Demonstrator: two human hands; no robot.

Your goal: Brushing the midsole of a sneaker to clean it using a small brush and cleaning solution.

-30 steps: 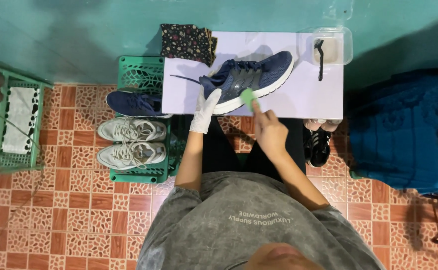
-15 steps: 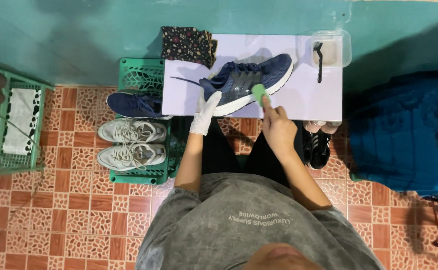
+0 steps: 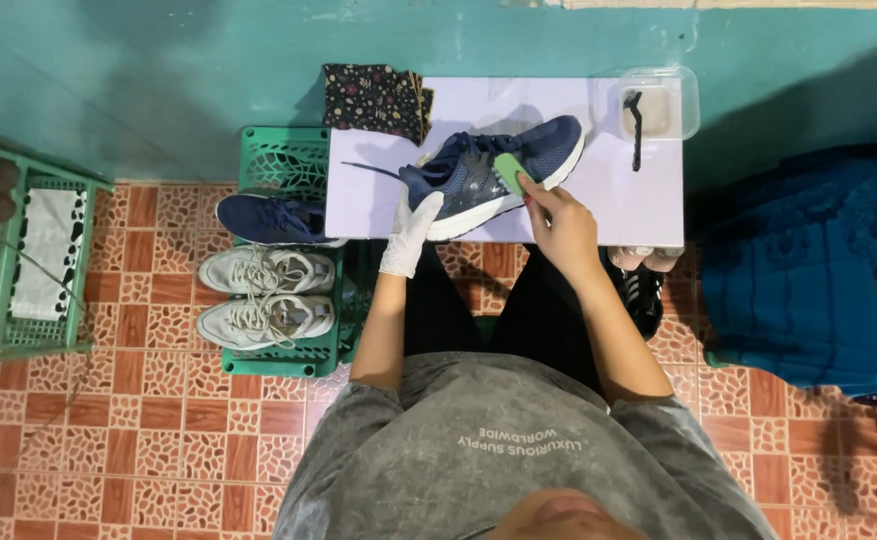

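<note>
From a green crate [image 3: 289, 165] of spare sneakers, we move to the table [image 3: 649, 205]: our gloved left hand [image 3: 411, 232] steadies a navy sneaker [image 3: 494, 172], our right hand [image 3: 562, 222] pinches a green sponge [image 3: 510, 171], now up on its side; scrubbing seems underway, needing firm strokes.

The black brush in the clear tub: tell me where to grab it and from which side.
Probably by the long handle of the black brush, coming from above. It lies across the open-topped clear tub, with its lower end sticking out over the near rim, so that end is free to pinch. The right hand is nearest.
</note>
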